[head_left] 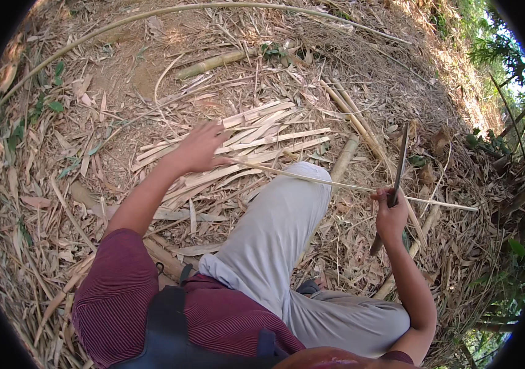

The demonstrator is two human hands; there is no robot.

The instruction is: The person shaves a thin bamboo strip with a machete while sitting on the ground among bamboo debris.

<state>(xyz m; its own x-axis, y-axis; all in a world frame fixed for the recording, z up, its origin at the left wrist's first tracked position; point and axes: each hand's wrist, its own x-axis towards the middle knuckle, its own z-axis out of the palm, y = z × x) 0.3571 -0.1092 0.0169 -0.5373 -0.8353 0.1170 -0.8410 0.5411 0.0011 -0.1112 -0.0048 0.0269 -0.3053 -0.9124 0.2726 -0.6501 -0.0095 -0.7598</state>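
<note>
Stretching crosswise through the head view, a thin bamboo strip [348, 186] is running from the left hand [199, 147], across the raised knee in grey trousers [268, 215], to the right hand [391, 215] and on past it. Its long axis is sloping gently down toward the right and crossing the long knife [402, 157] steeply, while the dark blade is pointing away from the person. The left hand is being the nearer one to the strip's left end, its fingers spreading loosely, unclenched, over the pile of split bamboo slats [274, 140]; whether its thumb is pressing on the strip, I cannot tell. The right fingers are grasping the knife, and the strip is passing right at them, its far end jutting out beyond the fist. Whether they are also pinching the strip is not showing clearly. Just beside the knee, a thicker bamboo pole [345, 157] is lying below the strip on the leaf litter [121, 123].
</note>
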